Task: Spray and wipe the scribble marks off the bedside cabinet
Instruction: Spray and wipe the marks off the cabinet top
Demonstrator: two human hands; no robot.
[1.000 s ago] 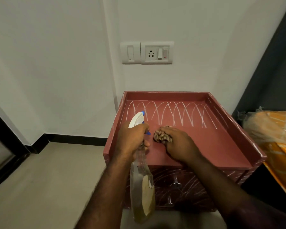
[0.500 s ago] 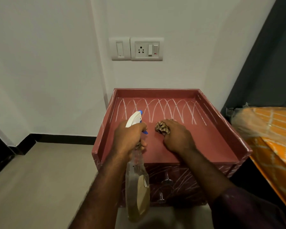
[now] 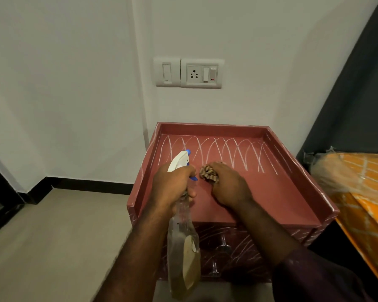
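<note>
Reddish-brown bedside cabinet [image 3: 212, 127] stands against a white wall [image 3: 74, 83], with a raised rim on the back and both sides. White scribble marks [image 3: 227, 152], looped arches, run in a row across the far part of its top. More white scrawl covers the cabinet front, around two knobs [image 3: 223, 247].

Left hand [image 3: 170, 187]: fingers curled round the neck of a spray bottle [image 3: 183, 249], one finger on the blue trigger. White spray head points toward the far left part of the top. Bottle body hangs below the hand, in front of the cabinet's near edge, tilted, with yellowish liquid in the lower part.

Right hand [image 3: 230, 187]: fingers closed over a bunched, brown-patterned cloth [image 3: 208, 173], knuckles up. Cloth sits on the cabinet top, just at the near ends of the arches, and sticks out at the left of the hand. The two hands are just beside each other; whether they touch cannot be told.

Surroundings: switch plate [image 3: 189, 73] with a socket on the wall above the cabinet; pale floor [image 3: 52, 236] to the left; dark curtain [image 3: 358, 94] and an orange bedcover [image 3: 362, 192] to the right.
</note>
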